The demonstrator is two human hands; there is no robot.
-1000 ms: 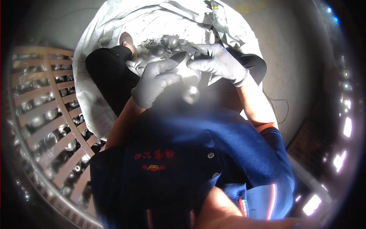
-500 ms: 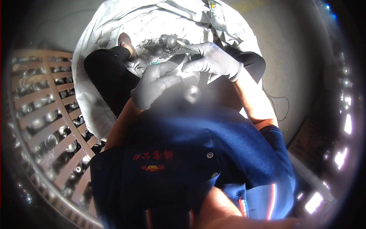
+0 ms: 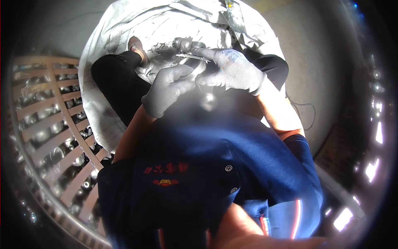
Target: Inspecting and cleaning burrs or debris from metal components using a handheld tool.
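Note:
Both hands wear grey knitted gloves and meet above my lap. My left hand (image 3: 168, 91) is curled round a pale metal part (image 3: 199, 70), mostly covered by the fingers. My right hand (image 3: 234, 72) closes from the other side, its thumb near that part. A thin flat metal strip (image 3: 193, 57) juts leftward from under the right index finger; I cannot make out its kind. Just below the hands shows a shiny rounded metal end (image 3: 208, 102), blurred by glare; whether it joins the held part is unclear. Beyond the fingers lie dark grey metal parts (image 3: 182, 43).
A white sheet (image 3: 112, 37) spreads under my legs, with a dark flat piece (image 3: 236, 16) on its far edge. At left stands a brown slatted metal crate (image 3: 54, 91) full of shiny metal parts. A thin cable (image 3: 311, 110) lies on the floor at right.
My right hand has turned, showing more of its back, and its index finger has moved outward. The flat metal strip now shows edge-on, pointing left. My left hand has barely moved.

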